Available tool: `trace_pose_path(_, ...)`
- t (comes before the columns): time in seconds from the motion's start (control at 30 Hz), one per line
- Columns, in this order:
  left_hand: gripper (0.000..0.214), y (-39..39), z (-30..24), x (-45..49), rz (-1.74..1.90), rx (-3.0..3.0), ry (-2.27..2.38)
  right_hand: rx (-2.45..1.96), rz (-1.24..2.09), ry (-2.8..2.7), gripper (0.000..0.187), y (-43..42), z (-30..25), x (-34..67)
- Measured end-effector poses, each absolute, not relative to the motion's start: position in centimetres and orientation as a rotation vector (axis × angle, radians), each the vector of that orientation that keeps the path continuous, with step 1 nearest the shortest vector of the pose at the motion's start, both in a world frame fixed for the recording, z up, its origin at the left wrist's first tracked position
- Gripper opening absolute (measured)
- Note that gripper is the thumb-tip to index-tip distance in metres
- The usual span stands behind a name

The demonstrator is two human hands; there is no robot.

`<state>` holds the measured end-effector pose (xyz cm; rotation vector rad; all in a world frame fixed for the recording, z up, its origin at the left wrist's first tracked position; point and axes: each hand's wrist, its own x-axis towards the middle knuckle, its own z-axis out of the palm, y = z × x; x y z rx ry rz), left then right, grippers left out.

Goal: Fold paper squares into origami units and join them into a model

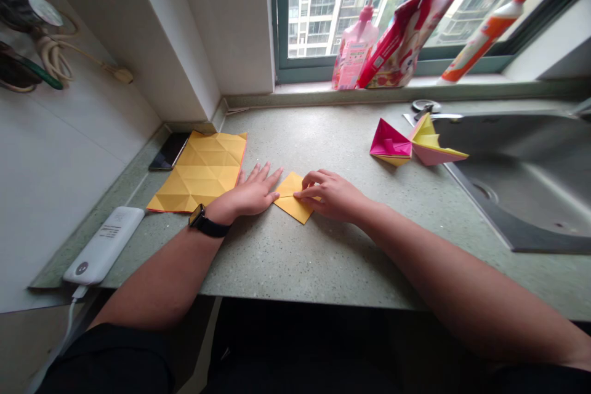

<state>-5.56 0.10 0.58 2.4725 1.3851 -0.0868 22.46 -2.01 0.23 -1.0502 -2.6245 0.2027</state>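
A small folded yellow paper (292, 198) lies on the grey-green counter (323, 246) in front of me. My left hand (252, 192) rests flat beside it, fingers stretched out, fingertips touching its left corner; a black watch is on that wrist. My right hand (330, 194) lies on the paper's right side with fingers curled, the fingertips pressing down along its crease. A larger creased yellow sheet (201, 171) lies flat to the left of my left hand.
Two folded paper shapes, a pink one (390, 144) and a yellow-and-pink one (431, 141), sit by the steel sink (526, 178). A phone (168, 151) and a white power bank (105, 245) lie at left. Bottles and a red bag (406, 31) stand on the windowsill.
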Motion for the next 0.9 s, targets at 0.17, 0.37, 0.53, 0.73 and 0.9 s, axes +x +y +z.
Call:
trace_pose_path(0.17,0.079,0.1,2.4,-5.5,-0.297,2.37,1.373,-1.054,0.201,-2.617,0.022,-2.0,0.2,22.5)
trace_pose_path(0.37,0.079,0.7,3.1,-7.0,-0.036,2.362,1.286,-1.069,0.209,-2.618,0.022,-2.0,0.3,22.4)
trace_pose_path(0.53,0.06,0.0,3.3,-5.9,0.459,2.43,1.299,-1.079,0.222,-2.607,0.021,-2.1,0.3,22.4)
trace_pose_path(0.73,0.065,-0.2,1.2,-4.4,0.28,2.54,1.345,-1.066,0.224,-2.595,0.02,-2.0,0.2,22.4)
trace_pose_path(0.9,0.059,0.5,0.0,-3.1,0.282,2.645,1.146,-1.046,0.199,-2.615,0.021,-1.9,0.0,22.5)
